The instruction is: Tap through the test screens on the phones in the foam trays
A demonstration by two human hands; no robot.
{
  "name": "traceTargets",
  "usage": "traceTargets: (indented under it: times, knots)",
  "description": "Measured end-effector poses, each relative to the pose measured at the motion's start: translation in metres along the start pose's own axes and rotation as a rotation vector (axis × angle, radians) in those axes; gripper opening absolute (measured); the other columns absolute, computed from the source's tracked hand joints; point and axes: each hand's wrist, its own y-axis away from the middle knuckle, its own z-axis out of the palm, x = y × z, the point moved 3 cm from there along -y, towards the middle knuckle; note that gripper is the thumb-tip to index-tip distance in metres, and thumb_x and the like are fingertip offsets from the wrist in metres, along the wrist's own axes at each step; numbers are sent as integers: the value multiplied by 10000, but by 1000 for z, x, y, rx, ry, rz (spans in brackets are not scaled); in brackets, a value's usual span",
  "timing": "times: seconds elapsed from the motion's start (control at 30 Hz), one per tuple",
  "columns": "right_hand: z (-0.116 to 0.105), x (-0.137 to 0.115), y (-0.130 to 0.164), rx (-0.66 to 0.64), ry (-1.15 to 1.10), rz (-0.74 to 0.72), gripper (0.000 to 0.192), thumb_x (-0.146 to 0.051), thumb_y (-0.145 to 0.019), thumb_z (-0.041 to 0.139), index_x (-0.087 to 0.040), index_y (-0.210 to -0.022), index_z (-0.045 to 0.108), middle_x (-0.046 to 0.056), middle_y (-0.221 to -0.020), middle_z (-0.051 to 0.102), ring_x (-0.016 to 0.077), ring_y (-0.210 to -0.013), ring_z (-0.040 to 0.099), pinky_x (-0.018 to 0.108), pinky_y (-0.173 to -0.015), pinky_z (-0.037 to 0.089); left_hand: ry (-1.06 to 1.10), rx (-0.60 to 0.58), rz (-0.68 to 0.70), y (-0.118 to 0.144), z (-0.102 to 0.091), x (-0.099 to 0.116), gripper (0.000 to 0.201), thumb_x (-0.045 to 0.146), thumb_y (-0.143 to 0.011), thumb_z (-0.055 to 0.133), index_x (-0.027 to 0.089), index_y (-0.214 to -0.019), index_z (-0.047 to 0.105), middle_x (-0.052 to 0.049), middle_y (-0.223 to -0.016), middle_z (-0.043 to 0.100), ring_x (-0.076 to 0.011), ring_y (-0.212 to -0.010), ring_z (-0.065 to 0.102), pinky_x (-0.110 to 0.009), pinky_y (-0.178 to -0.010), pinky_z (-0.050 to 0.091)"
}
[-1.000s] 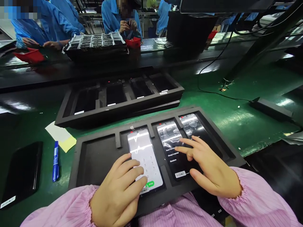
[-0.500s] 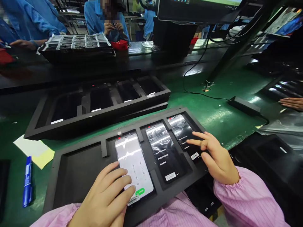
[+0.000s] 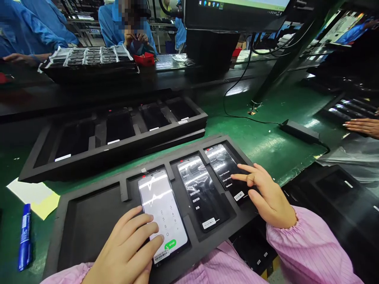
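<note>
Apparently midway, I'm holding my left hand (image 3: 127, 242) spread at the dial-pad phone (image 3: 163, 207), right hand (image 3: 264, 191) spread at the still-English phone (image 3: 221, 167), the middle phone (image 3: 203, 199) already showing Chinese.

Three lit phones (image 3: 203, 193), one blue marker (image 3: 25, 238), one monitor (image 3: 233, 15), two pink sleeves (image 3: 310, 244)

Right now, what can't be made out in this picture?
In the head view:
Left phone keypad: left column, behind the left grip.
Monitor: upper part, cut off by the top edge.
Middle phone: sticker print, too small.
Right phone: whether the right grip touches it, unclear from this angle.
</note>
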Motion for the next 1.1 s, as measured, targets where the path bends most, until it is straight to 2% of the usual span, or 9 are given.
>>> traceTargets:
  times: [0.17,0.33,0.43,0.53,0.63,0.7,0.83,1.0,1.1]
  knots:
    - [-8,3,-28,8,6,-25,17,-236,-847,345,-244,-846,330,55,-1039,684,249,-1195,506,572,-1012,318,-31,-4,9,1,0,-1,346,28,-765,379,177,-975,610,-56,-986,602,-192,-1051,515,-423,-1070,320]
    - [4,13,-56,-29,-23,-27,44,-218,-832,352,-247,-820,320,54,-1030,685,266,-1139,542,559,-915,407,-63,61,32,3,2,-2,342,42,-777,352,180,-942,618,-50,-948,617,-192,-1025,533,-428,-1066,334]
    - [12,15,-58,-13,-45,-42,69,-196,-811,365,-248,-818,319,57,-1030,682,269,-1129,547,540,-886,431,-57,114,3,4,5,-2,334,61,-805,332,192,-898,625,-31,-911,632,-173,-989,552,-405,-1071,339]
    - [16,17,-56,0,-33,-22,65,-196,-813,361,-247,-824,322,62,-1066,672,278,-1165,522,566,-913,403,-29,186,-49,1,7,0,318,100,-849,327,201,-845,629,-13,-854,637,-157,-949,567,-377,-1067,351]
    - [20,18,-54,-60,-7,2,62,-200,-819,362,-245,-841,324,73,-1129,649,289,-1209,489,611,-962,346,-10,269,-75,-3,6,-1,314,143,-879,325,213,-816,624,-3,-809,637,-147,-906,577,-366,-1063,361]
    - [22,17,-54,-108,-2,-2,71,-204,-819,369,-242,-855,322,83,-1180,627,298,-1247,455,634,-981,315,-37,246,-18,-5,4,-2,306,157,-882,330,214,-828,625,-9,-815,641,-149,-904,580,-368,-1066,362]
    - [24,15,-55,-141,-3,-40,84,-202,-816,381,-239,-863,321,94,-1213,608,308,-1278,418,646,-971,317,-107,76,108,-4,-3,-2,270,147,-857,366,188,-885,632,-43,-880,647,-176,-964,576,-391,-1078,357]
    - [22,13,-55,-105,2,-79,80,-188,-816,367,-239,-841,310,79,-1088,662,290,-1208,491,624,-970,333,-64,-1,0,-4,-9,1,265,104,-819,395,188,-927,621,-50,-913,650,-193,-986,575,-416,-1057,382]
    - [23,13,-56,-124,13,-99,77,-193,-825,359,-241,-831,300,64,-1060,675,297,-1184,511,611,-932,372,-72,48,20,-3,-6,1,283,84,-807,380,192,-900,625,-42,-888,645,-185,-967,574,-411,-1055,379]
